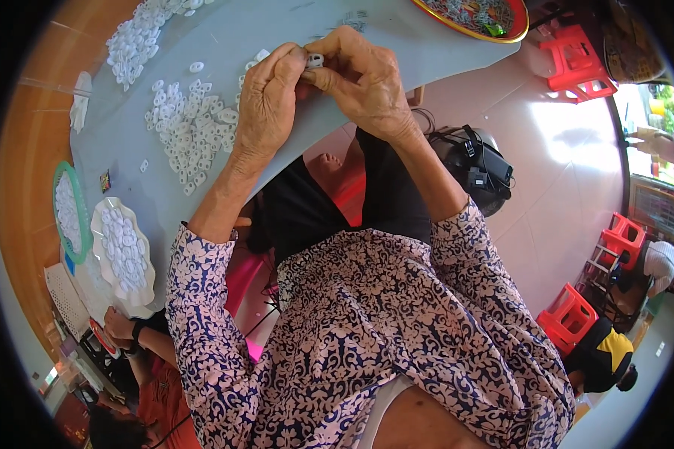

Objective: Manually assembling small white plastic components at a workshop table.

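Above the near edge of the grey table (225,45), both hands meet around a small white plastic piece with dark holes (314,60). My right hand (367,86) pinches it between thumb and index finger. On its left side, my left hand (272,97) is closed, thumb and fingertips pressed together against the piece; anything else in that pinch is hidden. Beside my left hand lies a loose spread of similar white plastic pieces (195,127), partly covered by the wrist. A larger heap of white parts (132,49) sits farther off at the left.
A red, gold-rimmed tray (523,26) of thin grey metal parts stands far right. White parts fill a scalloped dish (148,280) and a green basket (88,224) at left. Another person's hand (117,327) is beside the dish. Red stools (577,63) stand on the floor.
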Demonstrator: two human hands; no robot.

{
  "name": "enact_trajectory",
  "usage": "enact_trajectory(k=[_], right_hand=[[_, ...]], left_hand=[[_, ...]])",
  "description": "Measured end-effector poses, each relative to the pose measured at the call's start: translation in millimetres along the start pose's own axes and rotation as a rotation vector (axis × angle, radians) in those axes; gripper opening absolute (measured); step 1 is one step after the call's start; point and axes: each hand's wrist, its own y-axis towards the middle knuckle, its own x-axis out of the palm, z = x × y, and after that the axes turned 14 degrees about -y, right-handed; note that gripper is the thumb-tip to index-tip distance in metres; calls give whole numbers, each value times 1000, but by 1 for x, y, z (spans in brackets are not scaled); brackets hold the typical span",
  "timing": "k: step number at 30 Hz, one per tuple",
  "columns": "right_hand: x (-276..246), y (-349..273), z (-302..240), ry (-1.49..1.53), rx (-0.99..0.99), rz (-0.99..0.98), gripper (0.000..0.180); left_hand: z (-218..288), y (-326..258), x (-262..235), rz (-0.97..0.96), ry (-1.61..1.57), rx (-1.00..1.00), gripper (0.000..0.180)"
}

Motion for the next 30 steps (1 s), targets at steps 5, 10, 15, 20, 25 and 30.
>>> enact_trajectory(k=[5, 10, 15, 20, 25, 30], right_hand=[[-6, 1, -6, 11, -1, 10, 18], [-4, 0, -5, 6, 33, 11, 15], [-2, -2, -5, 120, 147, -38, 16], [-1, -3, -2, 187, 107, -27, 19], [-3, 0, -9, 224, 142, -32, 19], [-3, -2, -5, 173, 146, -10, 18]], left_hand=[[12, -3, 7, -9, -49, 11, 33], [9, -3, 2, -54, 4, 10, 34], [10, 1, -6, -96, -80, -114, 37], [10, 2, -5, -98, -140, -87, 34], [5, 3, -6, -61, -214, -59, 32], [10, 2, -6, -71, -152, -64, 32]])
